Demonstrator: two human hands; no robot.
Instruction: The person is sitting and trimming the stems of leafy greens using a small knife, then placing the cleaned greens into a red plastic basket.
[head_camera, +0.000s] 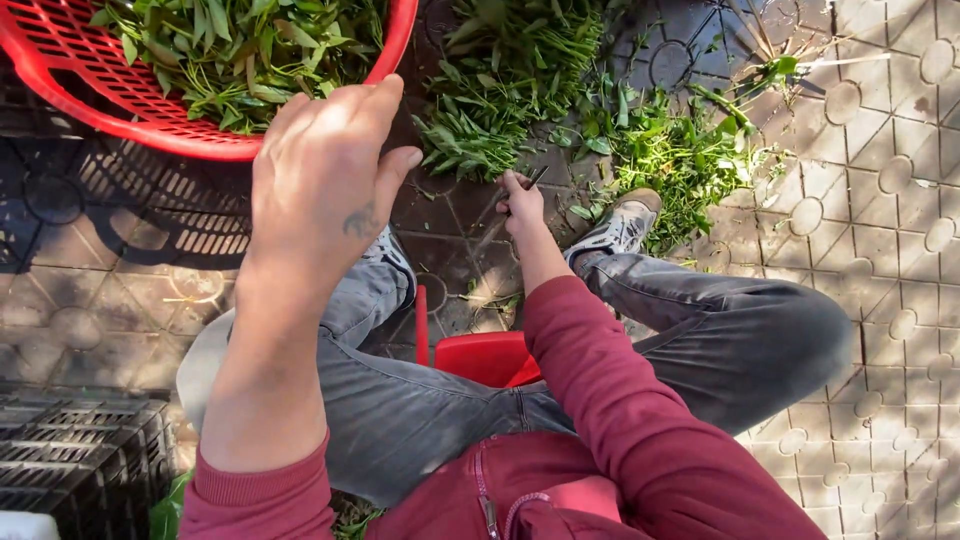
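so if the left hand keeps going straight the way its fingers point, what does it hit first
Probably the red basket: the left hand points up and slightly right, fingertips at its near rim, with the cut greens just beyond. Its height above the rim is unclear from this view.

No packages, labels, signs or screens are seen in the head view. Nothing of that kind is found beside the red plastic basket (120, 95) of green leaves, nor anywhere on the paved ground around it.
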